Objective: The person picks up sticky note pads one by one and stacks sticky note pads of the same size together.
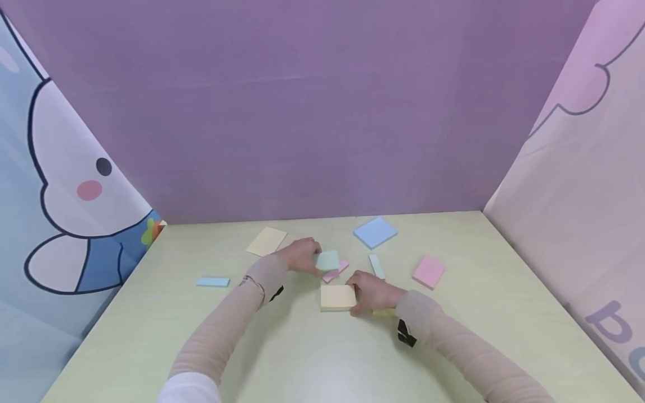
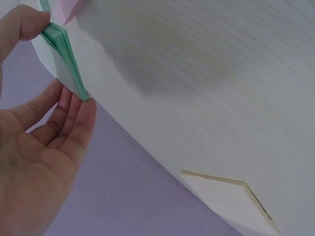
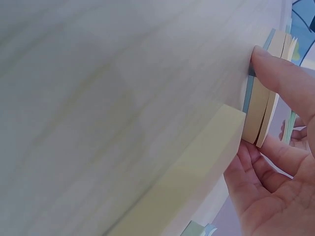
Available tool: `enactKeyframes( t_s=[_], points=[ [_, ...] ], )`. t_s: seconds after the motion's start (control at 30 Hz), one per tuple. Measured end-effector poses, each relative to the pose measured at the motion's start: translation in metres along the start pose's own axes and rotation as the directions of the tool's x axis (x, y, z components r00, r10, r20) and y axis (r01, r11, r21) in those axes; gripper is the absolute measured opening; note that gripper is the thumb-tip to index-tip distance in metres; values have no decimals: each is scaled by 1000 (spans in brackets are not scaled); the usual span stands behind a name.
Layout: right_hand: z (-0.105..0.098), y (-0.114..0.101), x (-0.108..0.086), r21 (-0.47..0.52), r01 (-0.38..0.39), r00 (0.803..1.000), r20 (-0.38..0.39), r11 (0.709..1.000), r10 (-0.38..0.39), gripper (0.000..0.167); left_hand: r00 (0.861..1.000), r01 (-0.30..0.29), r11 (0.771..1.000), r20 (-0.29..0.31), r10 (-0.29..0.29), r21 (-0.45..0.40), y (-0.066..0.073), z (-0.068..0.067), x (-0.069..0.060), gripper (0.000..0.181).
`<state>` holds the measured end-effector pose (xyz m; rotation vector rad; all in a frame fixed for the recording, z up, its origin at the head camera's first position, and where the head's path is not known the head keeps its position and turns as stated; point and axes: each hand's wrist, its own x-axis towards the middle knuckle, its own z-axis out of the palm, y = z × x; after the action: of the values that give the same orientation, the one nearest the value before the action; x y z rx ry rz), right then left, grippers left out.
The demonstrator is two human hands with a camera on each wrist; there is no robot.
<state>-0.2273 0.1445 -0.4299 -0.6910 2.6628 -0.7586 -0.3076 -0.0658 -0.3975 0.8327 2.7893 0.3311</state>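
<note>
In the head view my left hand [image 1: 300, 256] pinches a pale green sticky note pad [image 1: 328, 259] by its edges. The left wrist view shows that pad [image 2: 68, 56] tilted between thumb and fingertips, its sheets slightly fanned. My right hand [image 1: 374, 291] grips a thick cream sticky note pad [image 1: 338, 296] at its right side. In the right wrist view a blue layer [image 3: 250, 91] lies against the underside of the cream pad. Close by the right fingers is a yellow pad [image 3: 187, 172], mostly hidden under the wrist in the head view. A pink strip pad [image 1: 335, 272] lies beneath the green pad's edge.
Around the hands on the table [image 1: 297, 358] lie a cream pad [image 1: 266, 240], a light blue strip pad [image 1: 213, 281], a blue pad [image 1: 375, 233], a pale strip pad [image 1: 375, 266] and a pink pad [image 1: 429, 272]. A purple cloth wall [image 1: 322, 112] rises behind.
</note>
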Motion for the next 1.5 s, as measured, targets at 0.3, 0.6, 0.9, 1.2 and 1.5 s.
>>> enactKeyframes(
  t_s=[0.3,0.6,0.9,1.2,1.5],
  points=[
    [1,1,0,5,-10,1000,9,1000,10,47,1000,-27,999,-5,27,-30,7,1,-4,55],
    [0,1,1,-3,-5,1000,0,1000,5,48,1000,-24,999,15,24,-25,15,0,-8,53],
    [-1,0,-1,-16,13,1000,-7,1000,-13,48,999,-44,999,10,44,-15,21,-4,-14,50],
    [-1,-1,-1,-8,11,1000,-3,1000,-11,49,996,-86,996,24,86,16,25,-5,-20,47],
    [-1,-1,-1,-9,4,1000,-3,1000,-4,52,994,-92,996,58,91,20,34,-7,-27,47]
  ],
)
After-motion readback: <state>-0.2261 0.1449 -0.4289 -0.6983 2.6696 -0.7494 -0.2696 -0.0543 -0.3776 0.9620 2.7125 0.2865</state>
